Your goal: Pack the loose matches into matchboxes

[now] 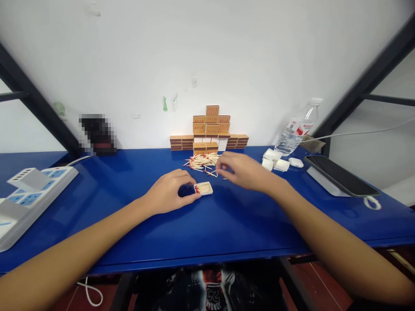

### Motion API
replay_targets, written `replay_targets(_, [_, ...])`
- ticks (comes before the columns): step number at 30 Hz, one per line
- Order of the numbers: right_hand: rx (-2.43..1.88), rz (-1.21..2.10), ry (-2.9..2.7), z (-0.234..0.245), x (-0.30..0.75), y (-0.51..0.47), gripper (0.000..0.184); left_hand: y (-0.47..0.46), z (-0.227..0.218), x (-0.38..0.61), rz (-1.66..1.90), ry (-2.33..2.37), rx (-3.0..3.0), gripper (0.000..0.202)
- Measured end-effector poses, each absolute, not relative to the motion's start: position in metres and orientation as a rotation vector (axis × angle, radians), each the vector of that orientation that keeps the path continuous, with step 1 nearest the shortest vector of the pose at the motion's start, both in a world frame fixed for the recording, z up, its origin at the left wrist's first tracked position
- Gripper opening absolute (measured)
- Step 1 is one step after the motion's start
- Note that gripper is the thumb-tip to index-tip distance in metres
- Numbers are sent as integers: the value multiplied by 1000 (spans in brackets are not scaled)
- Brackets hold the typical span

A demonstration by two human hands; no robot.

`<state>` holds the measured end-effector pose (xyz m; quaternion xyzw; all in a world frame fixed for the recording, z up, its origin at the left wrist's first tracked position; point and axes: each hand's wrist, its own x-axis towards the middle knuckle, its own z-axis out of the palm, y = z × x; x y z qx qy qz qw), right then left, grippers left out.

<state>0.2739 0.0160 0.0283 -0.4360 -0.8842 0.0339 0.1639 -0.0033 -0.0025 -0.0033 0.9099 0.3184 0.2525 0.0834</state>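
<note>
My left hand point(170, 190) grips the left end of a small white matchbox tray point(210, 188) between thumb and fingers. Matches point(204, 187) with red heads lie in the tray, which rests on the blue table. Just beyond it spreads a loose pile of matches point(201, 161). My right hand point(238, 169) is at the pile's right edge, its thumb and fingertips drawn together. Whether a match sits in that pinch cannot be made out. Behind the pile, brown matchboxes point(212, 128) stand stacked against the wall.
Several white empty-looking trays point(281, 165), an earbud case point(296, 162) and a tilted water bottle point(296, 127) are on the right. A phone point(340, 175) leans on a white block point(327, 183). A power strip point(48, 188) lies left on the blue table point(181, 242).
</note>
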Motion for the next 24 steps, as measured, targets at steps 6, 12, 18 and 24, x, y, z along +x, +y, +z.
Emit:
replay_targets(6, [-1451,228,-2583,30,312,38,5,-1,-4,-4,738,968,2681,23])
replay_targets(12, [-1491,599,-2612,22,305,34,11,-2,-5,-4,711,886,2734,26])
replay_targets(18, [-1518,347,-2413,13,282,33,10,-2,-5,-5,716,884,2743,25])
replay_targets(24, [-1815,342,-2162,-2,266,42,20,-3,-6,-4,707,874,2756,26])
